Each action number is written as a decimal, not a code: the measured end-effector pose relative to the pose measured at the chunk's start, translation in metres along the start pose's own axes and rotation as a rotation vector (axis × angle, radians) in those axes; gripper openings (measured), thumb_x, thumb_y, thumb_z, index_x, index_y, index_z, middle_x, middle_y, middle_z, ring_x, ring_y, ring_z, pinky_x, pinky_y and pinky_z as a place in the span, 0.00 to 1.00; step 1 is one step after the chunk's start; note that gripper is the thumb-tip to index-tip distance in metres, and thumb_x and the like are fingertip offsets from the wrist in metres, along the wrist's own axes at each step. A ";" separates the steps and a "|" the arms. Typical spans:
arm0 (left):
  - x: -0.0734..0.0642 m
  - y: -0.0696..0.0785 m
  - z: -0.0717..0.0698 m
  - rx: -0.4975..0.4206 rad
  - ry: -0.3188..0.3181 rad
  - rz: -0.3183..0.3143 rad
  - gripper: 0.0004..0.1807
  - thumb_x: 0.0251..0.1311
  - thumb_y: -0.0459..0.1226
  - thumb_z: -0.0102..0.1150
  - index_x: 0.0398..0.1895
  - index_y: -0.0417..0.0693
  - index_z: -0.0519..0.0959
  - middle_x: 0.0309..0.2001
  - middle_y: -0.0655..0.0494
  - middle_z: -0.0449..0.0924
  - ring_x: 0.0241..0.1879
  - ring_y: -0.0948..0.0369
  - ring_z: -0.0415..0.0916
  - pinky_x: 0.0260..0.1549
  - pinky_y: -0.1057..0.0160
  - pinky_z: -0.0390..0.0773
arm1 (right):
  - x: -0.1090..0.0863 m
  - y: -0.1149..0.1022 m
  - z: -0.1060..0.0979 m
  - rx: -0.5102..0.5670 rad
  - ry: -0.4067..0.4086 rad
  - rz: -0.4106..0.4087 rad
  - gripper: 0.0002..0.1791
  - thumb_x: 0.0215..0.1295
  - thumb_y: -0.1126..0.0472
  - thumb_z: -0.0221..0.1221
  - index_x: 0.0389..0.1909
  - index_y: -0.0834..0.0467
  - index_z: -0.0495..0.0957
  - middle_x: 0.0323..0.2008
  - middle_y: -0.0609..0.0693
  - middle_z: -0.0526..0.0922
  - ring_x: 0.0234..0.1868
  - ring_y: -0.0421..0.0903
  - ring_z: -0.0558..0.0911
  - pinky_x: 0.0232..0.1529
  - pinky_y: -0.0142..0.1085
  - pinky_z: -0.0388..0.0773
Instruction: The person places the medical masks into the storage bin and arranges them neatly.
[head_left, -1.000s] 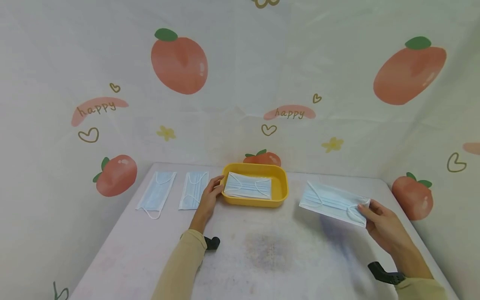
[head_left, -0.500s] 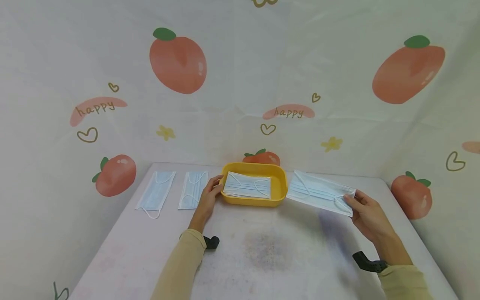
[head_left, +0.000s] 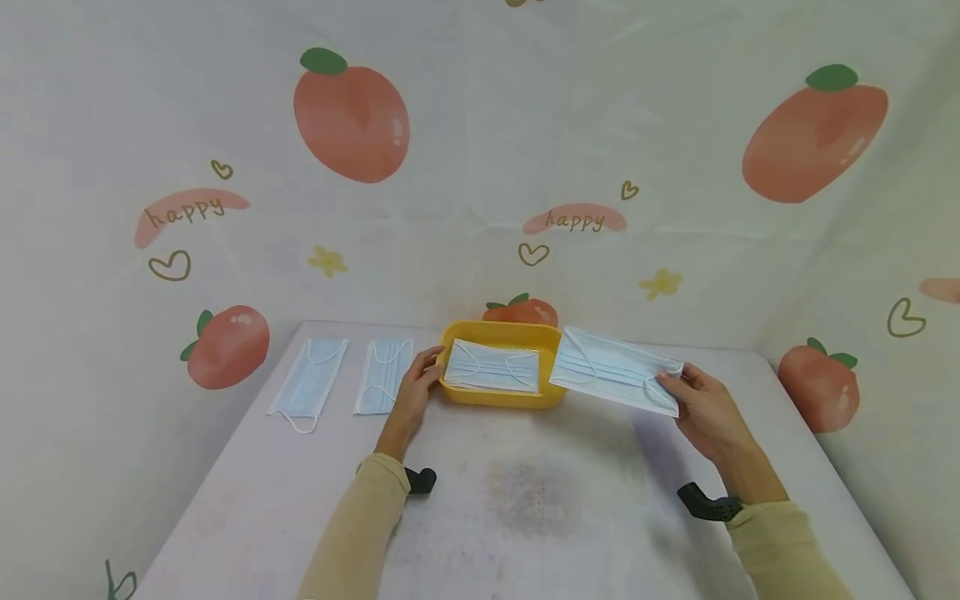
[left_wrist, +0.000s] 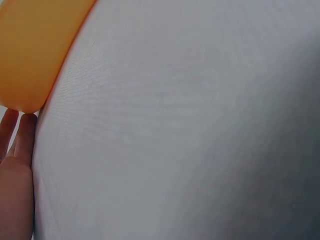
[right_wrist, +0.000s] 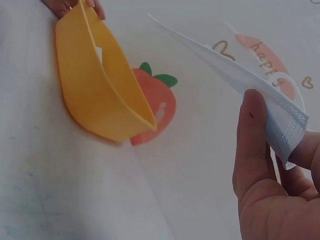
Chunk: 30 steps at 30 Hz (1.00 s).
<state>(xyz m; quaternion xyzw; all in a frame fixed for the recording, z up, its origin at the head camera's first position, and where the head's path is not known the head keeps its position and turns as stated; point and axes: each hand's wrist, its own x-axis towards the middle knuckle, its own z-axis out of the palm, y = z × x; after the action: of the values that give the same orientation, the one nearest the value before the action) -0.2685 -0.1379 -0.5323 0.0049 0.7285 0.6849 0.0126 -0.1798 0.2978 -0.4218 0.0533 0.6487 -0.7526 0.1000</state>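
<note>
My right hand (head_left: 712, 408) pinches a light-blue face mask (head_left: 615, 367) by its right end, thumb on top. The held mask is raised above the table, and its left end overlaps the right side of a yellow plastic tray (head_left: 498, 400). Inside that tray lies a face mask (head_left: 491, 367) with white ear loops. At the tray's left rim, my left hand (head_left: 412, 396) grips the edge; its fingers (left_wrist: 25, 137) meet the outer wall in the left wrist view. From the right wrist, the held mask (right_wrist: 240, 75) appears nearly edge-on between thumb and fingers.
Two more face masks lie left of the tray: one face mask (head_left: 309, 379) far left, another face mask (head_left: 382, 375) beside the left hand. A white table (head_left: 525, 550) carries everything. Behind it hangs a white cloth (head_left: 465, 150) printed with red fruit.
My right hand has carried the held mask left and slightly up, from beside the tray to over its right edge. The left hand stays at the tray's left rim.
</note>
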 end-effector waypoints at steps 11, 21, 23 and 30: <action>-0.010 0.023 -0.004 0.000 -0.057 -0.037 0.25 0.78 0.37 0.45 0.75 0.48 0.66 0.74 0.41 0.63 0.70 0.47 0.65 0.74 0.47 0.64 | 0.019 0.000 0.019 -0.051 -0.027 -0.012 0.41 0.74 0.54 0.58 0.78 0.64 0.50 0.53 0.39 0.76 0.49 0.33 0.83 0.51 0.25 0.83; -0.013 0.033 -0.004 0.027 -0.076 -0.046 0.25 0.78 0.36 0.44 0.76 0.46 0.64 0.75 0.39 0.62 0.70 0.47 0.66 0.74 0.47 0.65 | 0.038 -0.006 0.036 -0.097 -0.030 -0.001 0.41 0.76 0.53 0.56 0.79 0.65 0.48 0.55 0.42 0.73 0.49 0.33 0.81 0.52 0.24 0.82; -0.008 0.024 -0.005 0.022 -0.072 -0.045 0.26 0.78 0.37 0.44 0.76 0.47 0.64 0.75 0.39 0.61 0.71 0.47 0.65 0.74 0.46 0.65 | 0.041 -0.008 0.040 -0.098 -0.031 -0.001 0.40 0.76 0.54 0.56 0.79 0.65 0.48 0.55 0.43 0.73 0.49 0.33 0.81 0.52 0.24 0.82; 0.003 0.002 -0.003 0.001 -0.037 -0.025 0.24 0.78 0.41 0.46 0.74 0.54 0.67 0.75 0.44 0.62 0.72 0.47 0.64 0.76 0.46 0.62 | 0.054 -0.010 0.059 -0.133 0.007 0.025 0.38 0.77 0.55 0.54 0.80 0.61 0.50 0.69 0.57 0.67 0.51 0.36 0.83 0.53 0.26 0.82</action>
<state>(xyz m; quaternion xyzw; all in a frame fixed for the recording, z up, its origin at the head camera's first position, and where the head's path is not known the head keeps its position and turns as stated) -0.2711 -0.1405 -0.5298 0.0085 0.7286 0.6840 0.0349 -0.2317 0.2364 -0.4141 0.0573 0.6967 -0.7065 0.1102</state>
